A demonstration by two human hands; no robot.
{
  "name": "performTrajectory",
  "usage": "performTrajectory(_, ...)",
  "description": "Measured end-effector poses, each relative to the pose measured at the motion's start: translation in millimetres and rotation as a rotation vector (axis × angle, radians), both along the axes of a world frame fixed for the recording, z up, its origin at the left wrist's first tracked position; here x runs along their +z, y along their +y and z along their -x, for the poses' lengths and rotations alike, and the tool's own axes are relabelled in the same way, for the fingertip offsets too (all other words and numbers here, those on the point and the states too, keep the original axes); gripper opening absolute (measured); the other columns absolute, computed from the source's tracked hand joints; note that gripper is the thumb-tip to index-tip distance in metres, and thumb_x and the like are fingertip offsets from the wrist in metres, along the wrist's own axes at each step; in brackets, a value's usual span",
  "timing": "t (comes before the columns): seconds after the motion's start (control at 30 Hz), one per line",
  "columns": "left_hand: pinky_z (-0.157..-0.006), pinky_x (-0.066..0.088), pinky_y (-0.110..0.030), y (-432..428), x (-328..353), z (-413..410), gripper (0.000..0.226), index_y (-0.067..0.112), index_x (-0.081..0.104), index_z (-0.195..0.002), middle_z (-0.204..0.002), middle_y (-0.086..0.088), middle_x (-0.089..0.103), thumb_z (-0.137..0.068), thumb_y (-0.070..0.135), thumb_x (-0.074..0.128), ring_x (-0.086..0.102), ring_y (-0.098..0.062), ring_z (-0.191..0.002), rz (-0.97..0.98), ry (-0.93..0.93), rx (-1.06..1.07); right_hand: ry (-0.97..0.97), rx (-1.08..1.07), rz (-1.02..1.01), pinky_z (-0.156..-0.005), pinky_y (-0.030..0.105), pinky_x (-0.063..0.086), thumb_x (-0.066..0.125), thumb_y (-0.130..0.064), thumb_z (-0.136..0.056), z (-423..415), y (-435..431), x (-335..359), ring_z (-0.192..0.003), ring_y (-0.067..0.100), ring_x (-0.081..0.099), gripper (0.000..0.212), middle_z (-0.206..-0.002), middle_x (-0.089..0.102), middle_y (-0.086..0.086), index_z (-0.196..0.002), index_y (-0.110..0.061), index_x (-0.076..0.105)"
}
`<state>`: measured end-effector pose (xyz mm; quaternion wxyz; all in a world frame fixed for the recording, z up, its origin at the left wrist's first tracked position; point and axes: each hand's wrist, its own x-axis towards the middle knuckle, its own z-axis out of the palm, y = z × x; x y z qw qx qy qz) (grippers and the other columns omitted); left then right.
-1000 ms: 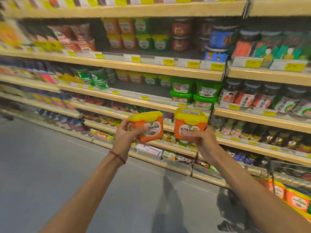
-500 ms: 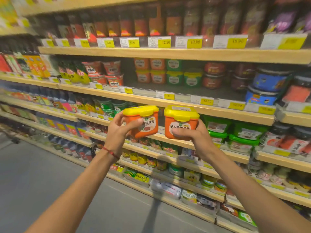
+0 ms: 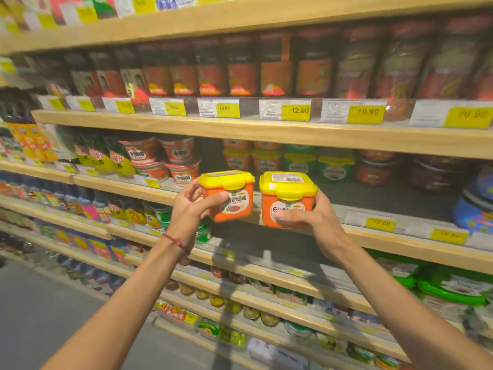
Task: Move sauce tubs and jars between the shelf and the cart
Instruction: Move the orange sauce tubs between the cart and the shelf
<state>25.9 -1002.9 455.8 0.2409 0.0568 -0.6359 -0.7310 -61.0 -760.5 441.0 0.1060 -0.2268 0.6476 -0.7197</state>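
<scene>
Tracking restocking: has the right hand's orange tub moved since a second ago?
Yes, upward: the orange tub in the right hand rose from well below to level with the shelf board.

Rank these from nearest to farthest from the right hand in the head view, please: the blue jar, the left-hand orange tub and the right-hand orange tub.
1. The right-hand orange tub, gripped by the right hand itself.
2. The left-hand orange tub, just to the left, gripped by the left hand.
3. The blue jar, standing at the view's far right edge.

Left tub (image 3: 232, 200) in left hand (image 3: 188, 209), right tub (image 3: 288, 202) just beside it in right hand (image 3: 316, 221), both before the shelf (image 3: 394, 248).
</scene>
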Motion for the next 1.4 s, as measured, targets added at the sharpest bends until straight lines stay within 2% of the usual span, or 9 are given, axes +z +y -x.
performTrajectory(0.27,-0.073,0.059,-0.025,-69.6,-2.2,71.3,0.058,0.011,0.065,-0.103,-0.096,-0.004,0.076,-0.053,0.026,0.09,0.073,-0.017,-0.091,0.04,-0.011,-0.128,0.028,-0.211,0.01,-0.071,0.021,0.059,0.091,-0.015,-0.054,20.0,-56.3,0.2,-0.091,0.011,0.077,0.076,-0.101,0.081,-0.006,-0.124,-0.014,0.062)
performTrajectory(0.43,-0.054,0.05,-0.014,-99.4,5.9,110.1,0.034,0.014,0.05,-0.073,-0.053,0.011,0.058,-0.08,0.005,0.082,0.06,-0.001,-0.051,0.131,-0.099,-0.191,0.004,-0.361,-0.004,-0.066,0.018,0.058,0.089,-0.019,-0.056,23.2,-91.0,3.9,-0.082,0.005,0.077,0.07,-0.09,0.08,-0.014,-0.12,-0.011,0.062)
performTrajectory(0.57,-0.068,0.054,-0.026,-119.9,7.0,123.4,0.07,0.0,0.069,-0.098,-0.084,-0.007,0.077,-0.055,0.05,0.092,0.077,-0.02,-0.081,0.194,-0.195,-0.259,-0.003,-0.472,-0.041,-0.065,0.015,0.057,0.091,-0.025,-0.054,24.8,-109.8,4.6,-0.08,0.0,0.075,0.069,-0.091,0.079,-0.009,-0.116,-0.016,0.062)
performTrajectory(0.63,-0.071,0.058,-0.029,-123.5,8.4,126.2,0.063,-0.001,0.073,-0.099,-0.088,-0.009,0.079,-0.059,0.044,0.092,0.077,-0.022,-0.084,0.163,-0.251,-0.292,-0.012,-0.525,-0.084,-0.068,0.018,0.058,0.094,-0.032,-0.051,26.8,-116.7,4.7,-0.084,0.003,0.076,0.077,-0.101,0.077,-0.005,-0.118,-0.014,0.061)
performTrajectory(0.73,-0.072,0.058,-0.027,-123.8,14.7,125.8,0.026,0.004,0.075,-0.076,-0.079,-0.008,0.078,-0.075,0.028,0.086,0.076,-0.021,-0.078,0.148,-0.363,-0.365,-0.034,-0.598,-0.129,-0.08,0.029,0.062,0.097,-0.049,-0.041,31.7,-123.0,7.2,-0.095,0.015,0.077,0.097,-0.108,0.078,0.001,-0.123,-0.012,0.062)
performTrajectory(0.83,-0.082,0.057,-0.031,-130.5,13.3,133.2,0.035,0.009,0.071,-0.05,-0.071,-0.004,0.076,-0.076,0.028,0.085,0.074,-0.024,-0.084,0.174,-0.434,-0.427,-0.061,-0.623,-0.168,-0.087,0.034,0.062,0.101,-0.05,-0.042,35.6,-125.4,10.0,-0.1,0.02,0.075,0.102,-0.112,0.076,0.003,-0.126,-0.01,0.061)
performTrajectory(1.1,-0.102,0.053,-0.048,-133.1,12.8,142.6,0.088,0.004,0.08,-0.095,-0.094,-0.008,0.08,-0.03,0.062,0.097,0.075,-0.026,-0.099,0.251,-0.539,-0.485,-0.098,-0.635,-0.204,-0.088,0.035,0.061,0.094,-0.049,-0.048,35.6,-128.1,11.2,-0.101,0.02,0.075,0.094,-0.113,0.075,0.005,-0.126,-0.011,0.058)
performTrajectory(1.27,-0.095,0.056,-0.056,-134.4,14.7,139.1,0.074,-0.01,0.073,-0.102,-0.098,-0.024,0.076,-0.045,0.028,0.101,0.074,-0.038,-0.099,0.074,-0.53,-0.482,-0.091,-0.593,-0.24,-0.079,0.029,0.058,0.101,-0.047,-0.044,33.3,-127.6,14.0,-0.1,0.019,0.074,0.096,-0.112,0.074,0.002,-0.123,-0.014,0.058)
performTrajectory(1.4,-0.069,0.058,-0.027,-131.4,13.1,136.1,0.055,-0.014,0.065,-0.104,-0.095,-0.018,0.078,-0.076,0.026,0.089,0.076,-0.024,-0.086,0.245,-0.472,-0.335,-0.071,-0.562,-0.261,-0.075,0.025,0.057,0.097,-0.049,-0.044,32.3,-128.7,13.2,-0.096,0.016,0.076,0.086,-0.108,0.077,0.0,-0.115,-0.018,0.061)
